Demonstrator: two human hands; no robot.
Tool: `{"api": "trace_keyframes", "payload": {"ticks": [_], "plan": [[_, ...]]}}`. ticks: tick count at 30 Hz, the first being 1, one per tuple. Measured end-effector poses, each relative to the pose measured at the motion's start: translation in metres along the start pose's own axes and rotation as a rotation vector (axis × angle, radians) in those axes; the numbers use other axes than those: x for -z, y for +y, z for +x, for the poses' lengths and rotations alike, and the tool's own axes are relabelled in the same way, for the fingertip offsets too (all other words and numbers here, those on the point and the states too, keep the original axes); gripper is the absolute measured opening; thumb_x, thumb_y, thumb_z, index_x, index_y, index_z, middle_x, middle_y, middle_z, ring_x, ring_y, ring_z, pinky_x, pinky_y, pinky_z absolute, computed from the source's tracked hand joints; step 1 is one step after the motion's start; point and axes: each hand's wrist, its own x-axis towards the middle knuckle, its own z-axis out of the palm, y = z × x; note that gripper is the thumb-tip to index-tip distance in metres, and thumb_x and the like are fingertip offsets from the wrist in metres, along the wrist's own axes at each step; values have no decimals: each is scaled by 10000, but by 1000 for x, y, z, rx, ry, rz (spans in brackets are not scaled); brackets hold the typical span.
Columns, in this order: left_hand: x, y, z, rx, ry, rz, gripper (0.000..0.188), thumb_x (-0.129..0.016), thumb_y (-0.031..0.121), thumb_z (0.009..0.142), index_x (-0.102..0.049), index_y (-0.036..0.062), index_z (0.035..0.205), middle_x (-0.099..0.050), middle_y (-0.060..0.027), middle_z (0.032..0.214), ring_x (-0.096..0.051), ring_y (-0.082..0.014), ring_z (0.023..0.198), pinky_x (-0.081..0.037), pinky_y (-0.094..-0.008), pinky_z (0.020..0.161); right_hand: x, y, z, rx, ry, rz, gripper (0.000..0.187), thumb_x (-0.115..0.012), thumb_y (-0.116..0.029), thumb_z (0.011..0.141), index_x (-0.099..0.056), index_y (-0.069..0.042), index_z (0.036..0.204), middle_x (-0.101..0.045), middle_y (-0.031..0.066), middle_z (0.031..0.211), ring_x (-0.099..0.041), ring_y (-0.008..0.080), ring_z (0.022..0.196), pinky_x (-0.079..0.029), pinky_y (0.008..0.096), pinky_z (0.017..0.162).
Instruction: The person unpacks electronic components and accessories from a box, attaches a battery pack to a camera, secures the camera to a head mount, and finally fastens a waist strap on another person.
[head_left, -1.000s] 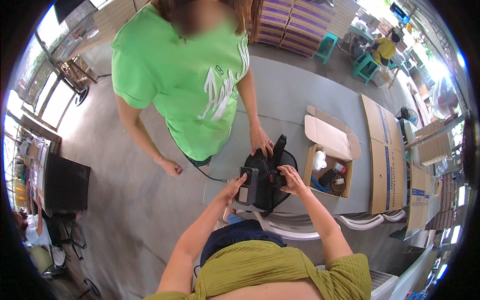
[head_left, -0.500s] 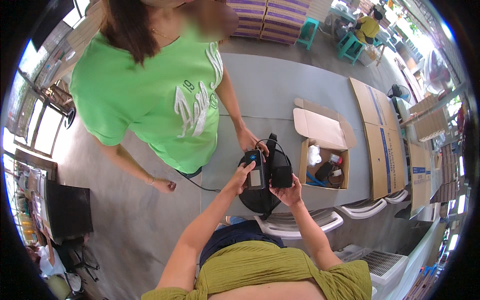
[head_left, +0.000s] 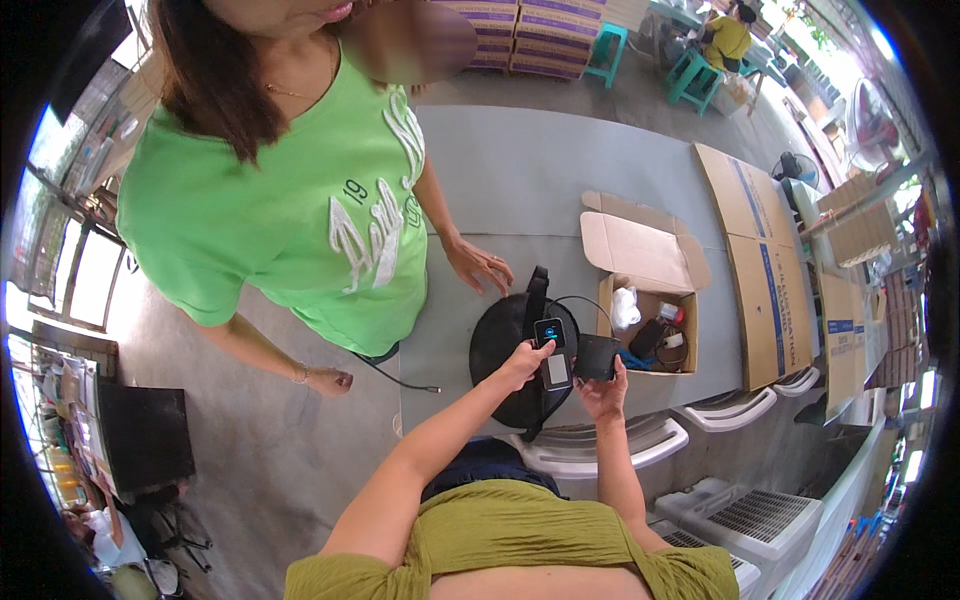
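Note:
My left hand [head_left: 524, 364] is closed around a dark handheld device [head_left: 550, 352] with a small lit screen, its thumb lying just below the screen. In my right hand [head_left: 603, 393] is a black box-shaped block [head_left: 597, 357], gripped from below and at its side. A thin black cable [head_left: 583, 298] arcs above the two items. Beneath them a round black bag or pad [head_left: 497, 348] with a black strap [head_left: 536, 300] lies on the grey table [head_left: 520, 170]. A co-worker's hand [head_left: 480, 266] rests near its upper left edge.
Right of my hands stands an open cardboard box [head_left: 650, 250] holding a white bundle, cables and small items. Flat cardboard [head_left: 760, 270] covers the table's right end. White chairs [head_left: 610, 450] line the near edge. A person in a green shirt [head_left: 300, 210] stands at the left.
Both my hands have moved right, carrying the device and the black block toward the cardboard box. The co-worker's hand has let go of the strap area and drawn back left.

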Motion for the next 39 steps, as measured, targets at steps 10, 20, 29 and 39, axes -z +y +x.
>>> {"api": "trace_keyframes", "payload": {"ticks": [10,20,29,39], "plan": [[45,-31,38,-234,425,428,1025,-745,347,808,-81,-85,1459,-371,-283,1426,-444,-333,1293,-357,-352,1072,-15,30,10,30,-25,-224,425,-674,-352,853,-593,-126,1204,-651,59,1170,-616,226,1072,-484,428,892],[48,-34,43,-245,511,475,896,-689,342,823,-216,-126,1422,-452,-331,1351,-500,-417,1228,-403,-408,1039,-63,40,11,-110,-26,-252,318,-621,-266,873,-591,-82,1131,-648,49,1071,-632,221,982,-527,436,791],[58,-39,35,-143,387,20,804,-562,328,922,-142,-66,1483,-332,-278,1472,-353,-355,1368,-320,-373,1103,-69,90,21,505,343,-1046,753,-855,-221,647,-451,46,1224,-554,148,1116,-555,228,1009,-448,382,915],[79,-24,-56,-433,201,188,526,-541,182,952,-382,-40,1402,-464,-197,1389,-440,-261,1297,-340,-353,1080,-87,146,14,882,473,-1538,796,-862,-275,598,-425,46,1181,-456,231,1121,-428,398,1109,-357,471,983]]}}
